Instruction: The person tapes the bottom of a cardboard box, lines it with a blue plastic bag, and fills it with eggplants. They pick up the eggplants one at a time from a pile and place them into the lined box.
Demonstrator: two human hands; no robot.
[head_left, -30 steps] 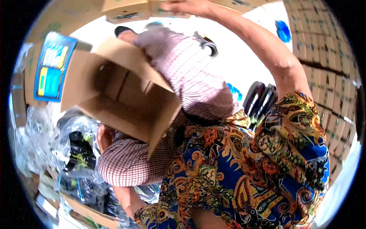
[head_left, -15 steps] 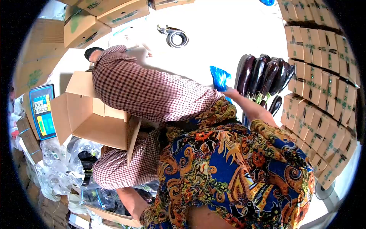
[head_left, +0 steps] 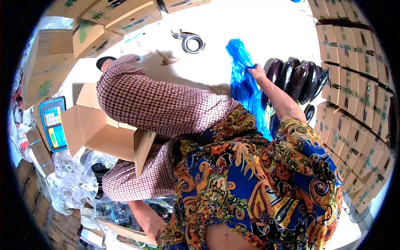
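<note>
My right hand (head_left: 257, 73) grips a long, crumpled length of shiny blue plastic film (head_left: 246, 83), fingers pinched at its edge. The film stretches from the white floor down beside my hip. Just right of that hand lies a row of dark purple eggplants (head_left: 298, 79), their stem ends towards me. An open, tilted cardboard box (head_left: 110, 139) stands between my legs. My left forearm (head_left: 143, 218) reaches down past my knee, and the hand itself is hidden behind the leg. Near that arm, more dark produce (head_left: 118, 212) lies in clear plastic inside a carton.
A roll of tape (head_left: 193, 43) lies on the white floor ahead. Stacked cartons (head_left: 350, 91) line the right side, with more boxes (head_left: 133, 18) at the upper left. A blue scale with a keypad (head_left: 54, 123) and clear plastic bags (head_left: 73, 179) are at the left.
My right hand has moved up and forward, drawing the blue film out so that far more of it shows. The view has shifted slightly. My left forearm stays about where it was.
</note>
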